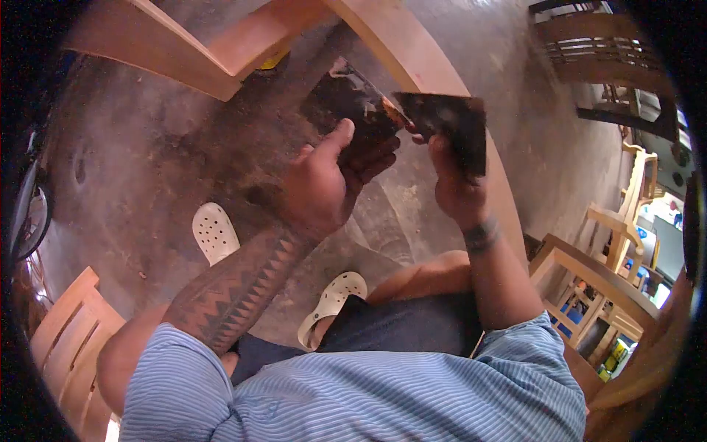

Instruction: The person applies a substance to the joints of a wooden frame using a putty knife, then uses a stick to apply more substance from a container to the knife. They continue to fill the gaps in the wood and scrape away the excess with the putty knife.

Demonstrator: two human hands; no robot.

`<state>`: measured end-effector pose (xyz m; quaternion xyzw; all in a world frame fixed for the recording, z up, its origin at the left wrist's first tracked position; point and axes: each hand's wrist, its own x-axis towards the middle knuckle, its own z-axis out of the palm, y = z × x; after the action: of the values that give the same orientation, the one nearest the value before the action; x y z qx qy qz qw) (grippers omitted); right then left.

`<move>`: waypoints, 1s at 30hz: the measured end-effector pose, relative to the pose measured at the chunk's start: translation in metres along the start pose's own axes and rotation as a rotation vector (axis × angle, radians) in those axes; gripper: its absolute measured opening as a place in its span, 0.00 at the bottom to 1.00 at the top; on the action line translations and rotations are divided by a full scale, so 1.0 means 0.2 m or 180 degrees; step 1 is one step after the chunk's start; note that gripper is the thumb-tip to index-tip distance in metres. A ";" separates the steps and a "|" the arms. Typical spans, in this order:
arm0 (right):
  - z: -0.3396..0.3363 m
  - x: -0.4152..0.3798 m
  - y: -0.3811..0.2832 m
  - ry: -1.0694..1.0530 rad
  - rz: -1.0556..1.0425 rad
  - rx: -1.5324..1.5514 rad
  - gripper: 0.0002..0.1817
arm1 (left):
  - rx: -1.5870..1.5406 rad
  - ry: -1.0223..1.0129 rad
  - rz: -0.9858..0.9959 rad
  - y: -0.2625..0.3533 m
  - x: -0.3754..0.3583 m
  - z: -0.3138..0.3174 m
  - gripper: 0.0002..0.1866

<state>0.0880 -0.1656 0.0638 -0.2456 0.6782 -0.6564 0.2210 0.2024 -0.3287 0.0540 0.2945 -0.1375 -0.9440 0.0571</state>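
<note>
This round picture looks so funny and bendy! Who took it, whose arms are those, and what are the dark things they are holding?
The picture comes from a small camera worn on a person's head, looking down, so you see what that person sees. Its lens bends the edges, which makes the view round. The two arms belong to that person, who is sitting. The left hand grips a dark worn sheet, perhaps sandpaper. The right hand pinches a second dark sheet with its fingers. The two sheets meet in the middle. Below are the person's knees and two white clogs on a dusty concrete floor. Pale wooden chairs stand around.
</note>
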 end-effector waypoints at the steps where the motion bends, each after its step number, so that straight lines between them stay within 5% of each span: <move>1: 0.01 0.01 -0.04 -0.0165 -0.0016 -0.0341 0.16 | 0.0024 -0.0028 -0.0013 0.00 0.00 0.01 0.21; 5: -0.09 0.01 -0.07 -0.0707 0.0256 -0.1655 0.20 | 0.0068 -0.0197 0.0132 -0.01 0.01 -0.02 0.21; 7: -0.13 0.02 -0.14 -0.0707 0.1207 -0.1326 0.19 | -0.0020 -0.0238 0.0233 0.00 0.02 0.00 0.21; 9: -0.25 0.03 -0.12 -0.0858 -0.0525 -0.2906 0.18 | 0.0345 -0.0297 0.0485 0.06 0.09 0.00 0.21; 10: -0.36 0.00 -0.09 -0.0573 -0.0838 -0.3287 0.19 | 0.0720 -0.0300 0.0644 0.11 0.15 -0.02 0.22; 11: -0.55 -0.04 -0.05 -0.0196 -0.0850 -0.3593 0.21 | 0.1095 -0.0311 0.0798 0.15 0.22 -0.05 0.22; 12: -0.76 -0.09 0.04 0.0185 -0.0700 -0.3930 0.22 | 0.2261 0.0524 0.1253 0.20 0.29 -0.08 0.22; 14: -1.15 -0.20 0.23 0.0565 -0.0287 -0.4557 0.25 | 0.1999 0.0305 0.1495 0.33 0.48 -0.11 0.21; 16: -1.16 -0.25 0.23 0.0566 -0.0197 -0.4143 0.28 | 0.2901 0.0606 0.2248 0.47 0.72 -0.15 0.22; 18: -1.11 -0.31 0.27 0.0414 -0.0177 -0.3930 0.30 | 0.3116 0.1849 0.1809 0.61 0.84 0.03 0.31; 20: -1.17 -0.44 0.44 0.0122 -0.0179 -0.4340 0.28 | 0.3670 0.1567 0.2487 0.75 1.06 -0.04 0.32; 23: -1.10 -0.45 0.45 0.0863 0.0389 -0.2075 0.26 | 0.5539 0.2547 0.3466 1.04 1.61 -0.36 0.32; 25: -1.02 -0.41 0.36 0.0765 -0.0040 -0.3309 0.24 | 0.5402 0.2563 0.3404 1.05 1.59 -0.34 0.33; 28: -1.01 -0.39 0.35 0.0766 0.0132 -0.3786 0.24 | 0.4391 0.2095 0.2976 0.91 1.34 -0.11 0.35; 30: -1.05 -0.40 0.44 0.1113 0.0239 -0.2025 0.24 | 0.4159 0.2259 0.2518 0.94 1.31 -0.07 0.37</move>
<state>0.0166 0.0502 -0.0180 -0.1611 0.8845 -0.4361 0.0382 0.0004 -0.5616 -0.0427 0.4777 -0.7232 -0.4364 0.2416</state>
